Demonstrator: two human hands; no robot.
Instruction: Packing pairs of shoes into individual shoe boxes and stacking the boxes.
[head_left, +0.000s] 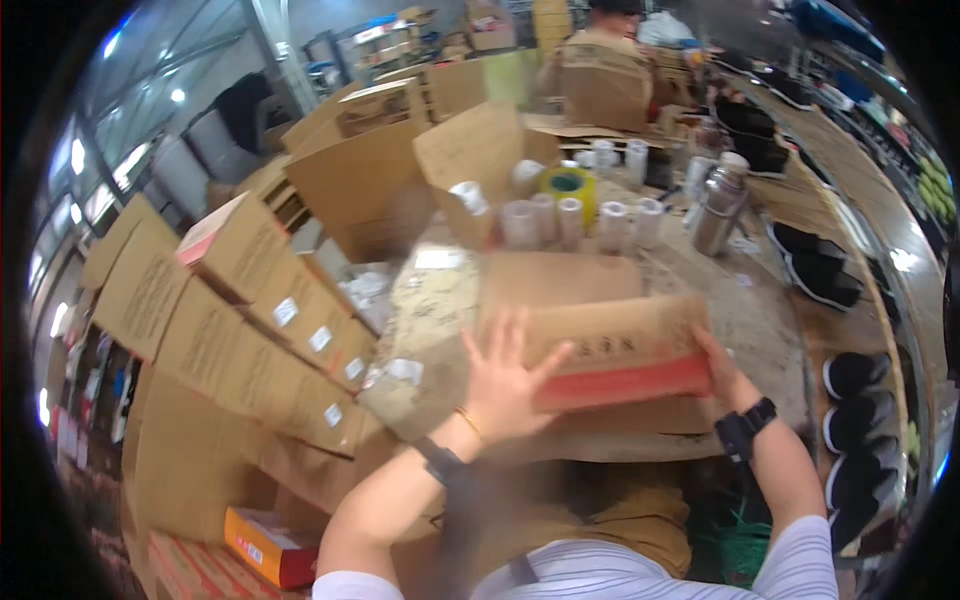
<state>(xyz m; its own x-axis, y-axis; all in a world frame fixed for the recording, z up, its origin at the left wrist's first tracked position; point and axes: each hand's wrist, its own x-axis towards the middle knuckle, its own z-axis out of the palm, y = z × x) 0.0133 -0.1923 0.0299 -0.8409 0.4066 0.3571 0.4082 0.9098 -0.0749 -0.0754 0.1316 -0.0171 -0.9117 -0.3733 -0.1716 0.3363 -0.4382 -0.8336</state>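
Observation:
In front of me a brown cardboard box [620, 335] with a red lower band is tilted above the worktable, slightly blurred. My right hand [724, 368] holds its right end, fingers against the side. At the other end is my left hand [510, 375], its fingers spread wide and the thumb over the box's left edge; whether the palm presses on it I cannot tell. Behind the box a flat sheet of brown cardboard [560, 275] lies on the table. Both wrists wear dark bands.
Labelled shoe boxes [270, 270] are stacked on the left, above an orange box [268, 545]. White rolls [520, 222], a yellow tape roll [568, 185] and a metal flask [720, 205] stand at the back. Black shoes [815, 265] line the right. Another person [610, 50] is beyond.

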